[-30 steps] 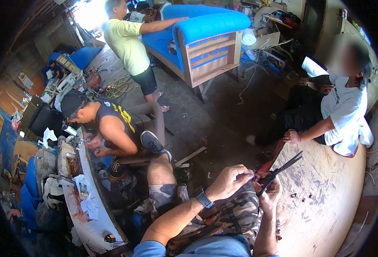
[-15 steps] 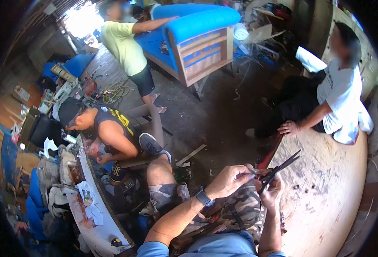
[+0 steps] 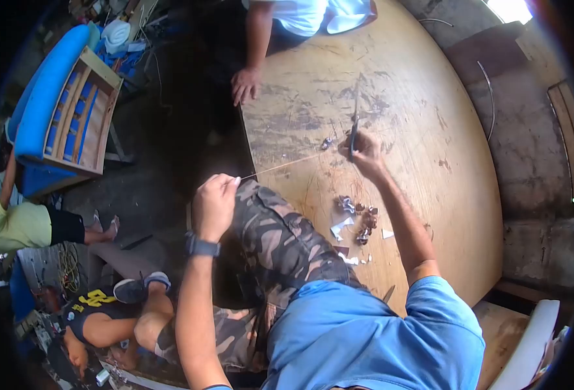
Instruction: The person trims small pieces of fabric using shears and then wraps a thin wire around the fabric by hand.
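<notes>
My left hand [image 3: 215,205], a watch on its wrist, pinches one end of a thin tan string [image 3: 280,166] above my camouflage-clad leg. The string runs nearly straight across the edge of the wooden tabletop [image 3: 449,195] towards my right hand [image 3: 366,155]. My right fingers are closed round the dark scissors [image 3: 354,133], whose blades point away from me and are blurred. A small crumpled silvery piece [image 3: 326,143] lies just left of that hand. Nearer me on the wood are a brown crumpled clump [image 3: 367,226] and white scraps [image 3: 340,229].
Across the tabletop, a person in white rests a hand [image 3: 246,86] on its edge. A blue upholstered sofa frame [image 3: 72,117] stands at the left, with a person in yellow [image 3: 24,224] beside it. Another person in a dark vest [image 3: 98,312] crouches lower left.
My view has swung right, over the tabletop. My hands, close together before, are now far apart with the string stretched out from the left one. The scissors remain in my right hand.
</notes>
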Demonstrator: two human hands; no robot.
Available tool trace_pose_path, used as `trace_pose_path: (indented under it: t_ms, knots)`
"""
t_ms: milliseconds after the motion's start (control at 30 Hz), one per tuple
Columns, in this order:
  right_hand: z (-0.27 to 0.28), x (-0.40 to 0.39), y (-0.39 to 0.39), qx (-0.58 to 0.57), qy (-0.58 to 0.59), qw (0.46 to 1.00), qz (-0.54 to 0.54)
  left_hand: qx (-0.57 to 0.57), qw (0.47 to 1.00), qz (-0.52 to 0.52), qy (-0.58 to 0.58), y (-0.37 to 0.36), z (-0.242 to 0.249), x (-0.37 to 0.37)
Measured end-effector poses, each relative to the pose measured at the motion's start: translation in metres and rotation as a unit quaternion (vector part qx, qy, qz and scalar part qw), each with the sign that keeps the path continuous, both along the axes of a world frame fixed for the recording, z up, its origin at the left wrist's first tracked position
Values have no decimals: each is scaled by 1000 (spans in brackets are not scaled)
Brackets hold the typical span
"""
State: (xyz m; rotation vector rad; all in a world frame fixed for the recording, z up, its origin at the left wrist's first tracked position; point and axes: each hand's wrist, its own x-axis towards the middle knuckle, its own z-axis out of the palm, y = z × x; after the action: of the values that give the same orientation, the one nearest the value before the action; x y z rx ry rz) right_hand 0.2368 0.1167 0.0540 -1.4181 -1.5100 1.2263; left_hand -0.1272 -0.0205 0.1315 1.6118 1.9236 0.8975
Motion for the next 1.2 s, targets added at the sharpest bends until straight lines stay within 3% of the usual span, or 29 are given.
trace_pose_path:
  t_ms: [67,167,267,367,500,533,633,733,833,967,1067,1167,1200]
  knots:
    - [-36,8,12,-23,-18,1000,3,-40,998,-6,49,32,-36,10]
    - [-66,16,35,1,-162,987,13,-55,996,-9,64,73,-63,26]
    - [-65,13,47,6,-176,984,-41,-57,997,25,45,100,-84,32]
    - [-64,18,56,-8,-186,981,-47,27,998,47,44,108,-100,34]
    - [-92,56,49,38,-56,987,-146,127,977,75,157,88,-96,31]
    - [-84,68,35,44,-38,988,-145,101,983,75,134,78,-90,35]
    - [-58,108,-24,-9,-151,981,-122,-20,999,23,-32,51,-65,69]
    - [-52,140,-81,-2,-229,968,-102,-29,987,-155,-38,24,-89,124]
    - [-27,143,-124,-120,-179,970,-112,-107,952,-288,-11,5,-97,196]
    - [-37,155,-154,-91,-191,974,-86,-50,955,-292,-15,-1,-114,249]
    - [-40,158,-168,-166,-159,968,-100,-49,955,-286,-53,-17,-112,262]
    - [-36,150,-187,-206,-104,967,-110,-165,936,-309,4,-36,-121,253]
    - [-37,150,-192,-214,-150,962,-78,-255,906,-336,23,-37,-126,251]
